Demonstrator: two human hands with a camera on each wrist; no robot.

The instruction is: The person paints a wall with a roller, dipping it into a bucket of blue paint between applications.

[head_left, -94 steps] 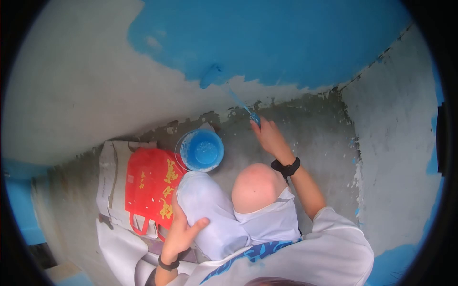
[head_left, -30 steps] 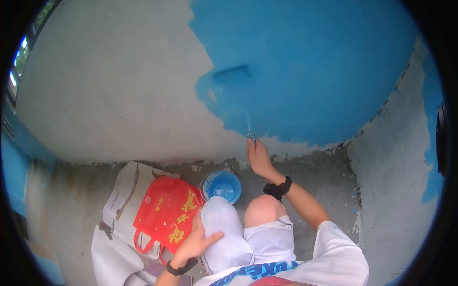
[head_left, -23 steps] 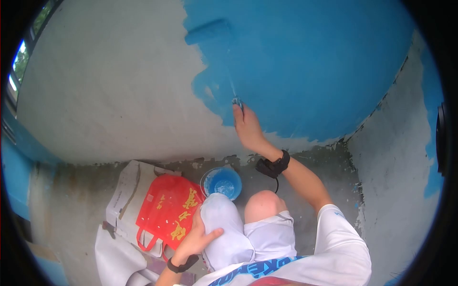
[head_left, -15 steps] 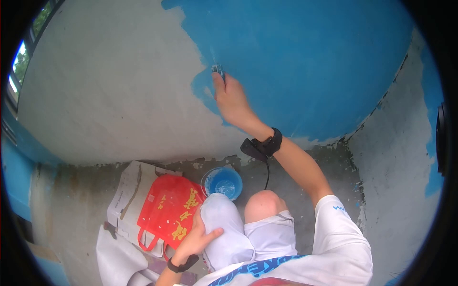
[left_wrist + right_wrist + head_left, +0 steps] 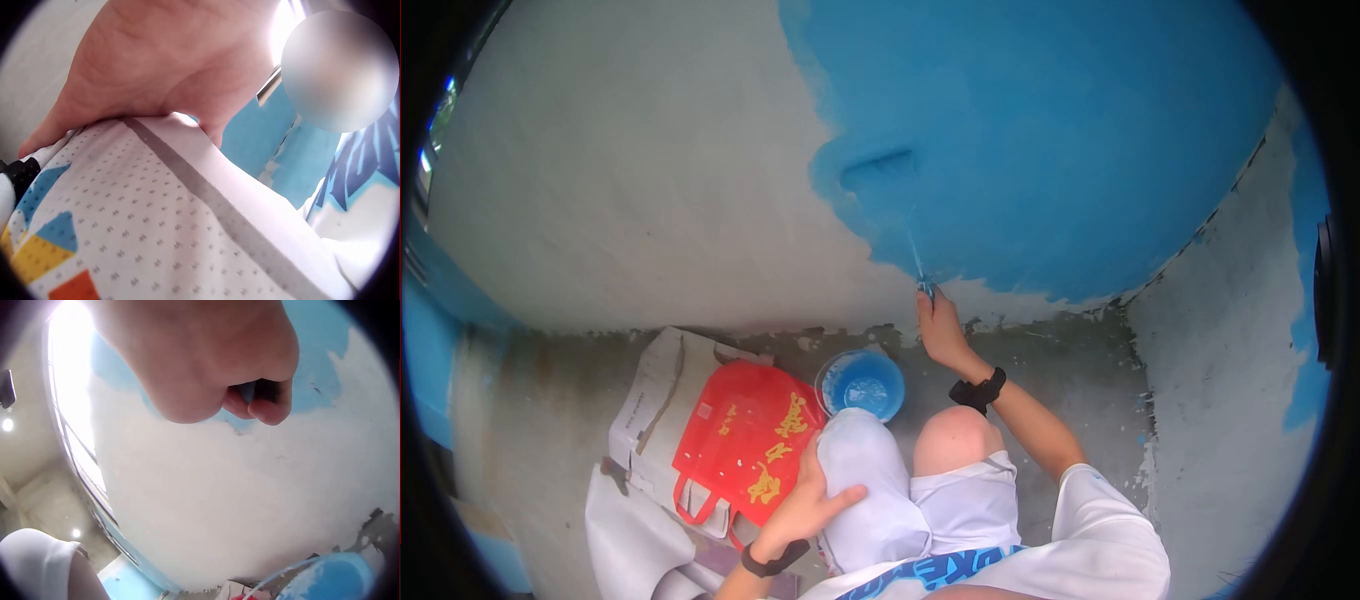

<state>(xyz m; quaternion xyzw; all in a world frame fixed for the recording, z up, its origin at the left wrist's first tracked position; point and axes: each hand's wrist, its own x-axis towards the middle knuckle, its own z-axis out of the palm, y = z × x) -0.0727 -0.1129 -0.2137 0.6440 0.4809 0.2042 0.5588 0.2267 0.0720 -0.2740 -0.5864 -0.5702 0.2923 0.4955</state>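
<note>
My right hand [image 5: 945,332] grips the handle of a paint roller [image 5: 880,168]. The roller's blue head lies against the painted part of the wall [image 5: 1040,150], near the ragged left border of the blue. In the right wrist view the right hand [image 5: 212,362] has its fingers curled round the handle, most of which is hidden. My left hand [image 5: 805,505] rests on the left thigh, thumb spread from the fingers. The left wrist view shows that hand [image 5: 169,62] lying over the white patterned shorts [image 5: 144,200]. A blue bucket [image 5: 885,393] with paint inside stands by the left knee.
Left of the bucket, a red bag [image 5: 730,430] with yellow lettering lies over flattened cardboard [image 5: 645,400]. Unpainted grey-white wall [image 5: 620,180] spreads to the left. A side wall [image 5: 1220,340] closes off the right, and grey concrete floor [image 5: 550,420] runs along the base.
The right hand, gripping the roller, swept up the wall and has come back down over the last second. Blue paint reaches lower than three seconds ago. The left hand stays on the thigh.
</note>
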